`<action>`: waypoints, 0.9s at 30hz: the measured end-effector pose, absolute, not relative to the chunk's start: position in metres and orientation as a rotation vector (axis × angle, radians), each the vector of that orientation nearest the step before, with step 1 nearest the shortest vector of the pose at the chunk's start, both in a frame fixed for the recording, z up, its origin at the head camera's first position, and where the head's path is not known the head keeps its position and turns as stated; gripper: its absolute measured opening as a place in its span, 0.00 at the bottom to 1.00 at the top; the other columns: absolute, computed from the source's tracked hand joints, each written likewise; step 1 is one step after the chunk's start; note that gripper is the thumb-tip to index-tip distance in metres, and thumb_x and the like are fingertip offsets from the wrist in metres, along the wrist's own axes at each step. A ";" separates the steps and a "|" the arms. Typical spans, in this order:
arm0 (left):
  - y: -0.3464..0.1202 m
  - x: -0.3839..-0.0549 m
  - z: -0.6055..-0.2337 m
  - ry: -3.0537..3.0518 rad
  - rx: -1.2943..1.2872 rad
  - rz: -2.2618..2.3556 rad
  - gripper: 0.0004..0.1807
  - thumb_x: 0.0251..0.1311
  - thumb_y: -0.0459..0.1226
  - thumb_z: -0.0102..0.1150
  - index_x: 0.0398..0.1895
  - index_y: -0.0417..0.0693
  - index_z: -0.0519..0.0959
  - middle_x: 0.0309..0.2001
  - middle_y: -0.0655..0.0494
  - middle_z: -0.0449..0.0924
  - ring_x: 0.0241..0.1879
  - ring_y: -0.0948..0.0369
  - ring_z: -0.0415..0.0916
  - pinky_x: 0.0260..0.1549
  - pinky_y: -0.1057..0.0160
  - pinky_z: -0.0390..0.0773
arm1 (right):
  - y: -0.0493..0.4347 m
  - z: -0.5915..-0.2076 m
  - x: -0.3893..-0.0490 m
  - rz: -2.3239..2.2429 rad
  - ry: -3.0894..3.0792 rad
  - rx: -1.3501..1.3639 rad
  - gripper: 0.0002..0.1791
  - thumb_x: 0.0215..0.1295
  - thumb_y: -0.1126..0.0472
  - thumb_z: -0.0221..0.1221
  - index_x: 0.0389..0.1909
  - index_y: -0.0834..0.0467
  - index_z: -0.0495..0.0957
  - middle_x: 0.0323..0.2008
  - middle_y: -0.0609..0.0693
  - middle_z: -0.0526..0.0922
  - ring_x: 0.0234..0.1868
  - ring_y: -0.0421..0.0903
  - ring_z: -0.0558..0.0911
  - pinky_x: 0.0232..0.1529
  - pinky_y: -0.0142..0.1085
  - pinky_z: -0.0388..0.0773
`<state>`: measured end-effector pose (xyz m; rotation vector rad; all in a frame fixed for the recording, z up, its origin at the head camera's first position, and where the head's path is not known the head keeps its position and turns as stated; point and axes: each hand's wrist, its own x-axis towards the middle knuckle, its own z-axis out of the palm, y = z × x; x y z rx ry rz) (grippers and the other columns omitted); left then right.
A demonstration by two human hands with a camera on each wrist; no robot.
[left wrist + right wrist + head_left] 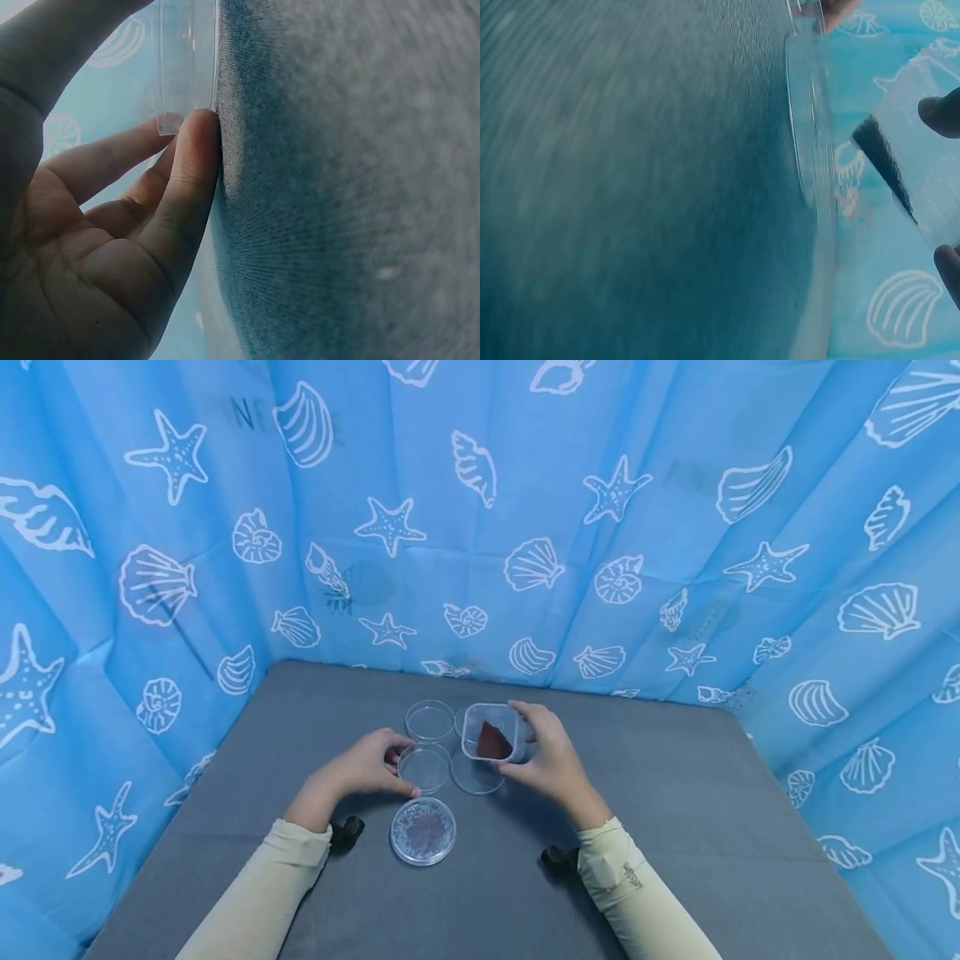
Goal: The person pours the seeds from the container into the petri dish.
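My right hand (pixel 553 760) grips a clear square plastic container (pixel 472 720) from its right side, thumb on the near edge and fingers on the far one. Dark reddish-brown material (pixel 493 742) has gathered in one corner of the tilted container, which is raised over the petri dishes at the right. With thumb and fingers spread around its rim, my left hand (pixel 363 768) holds a clear petri dish (pixel 424 768) on the table. In the left wrist view the thumb (pixel 196 150) presses the wall of that dish (pixel 184 60).
Another clear petri dish (pixel 431 721) stands behind, and one (pixel 478 777) lies partly under the raised container. Nearer to me is a round dish (pixel 423 832) with white specks and a pinkish middle. Grey cloth (pixel 675 827) covers the table; a blue shell-patterned curtain (pixel 480 568) surrounds it.
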<state>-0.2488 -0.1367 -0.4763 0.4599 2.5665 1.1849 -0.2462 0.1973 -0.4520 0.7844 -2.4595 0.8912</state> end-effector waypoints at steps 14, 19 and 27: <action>-0.138 -0.249 -0.476 2.580 0.468 1.163 0.51 0.42 0.47 0.89 0.72 0.40 0.76 0.54 0.46 0.77 0.49 0.57 0.80 0.48 0.59 0.88 | 0.166 -0.451 -0.244 0.600 -2.539 0.873 0.52 0.44 0.59 0.85 0.74 0.52 0.73 0.65 0.55 0.77 0.66 0.56 0.74 0.61 0.53 0.84; -0.137 -0.248 -0.476 2.582 0.457 1.155 0.50 0.43 0.47 0.88 0.72 0.42 0.76 0.54 0.47 0.77 0.49 0.57 0.80 0.48 0.59 0.88 | 0.159 -0.453 -0.244 0.542 -2.510 0.914 0.53 0.43 0.59 0.85 0.74 0.52 0.72 0.66 0.56 0.77 0.66 0.58 0.75 0.60 0.54 0.84; -0.137 -0.248 -0.475 2.584 0.455 1.159 0.50 0.43 0.47 0.88 0.72 0.41 0.76 0.53 0.47 0.76 0.48 0.57 0.79 0.48 0.59 0.88 | 0.151 -0.451 -0.245 0.469 -2.497 0.954 0.53 0.42 0.59 0.86 0.73 0.52 0.73 0.65 0.56 0.78 0.65 0.59 0.75 0.60 0.54 0.84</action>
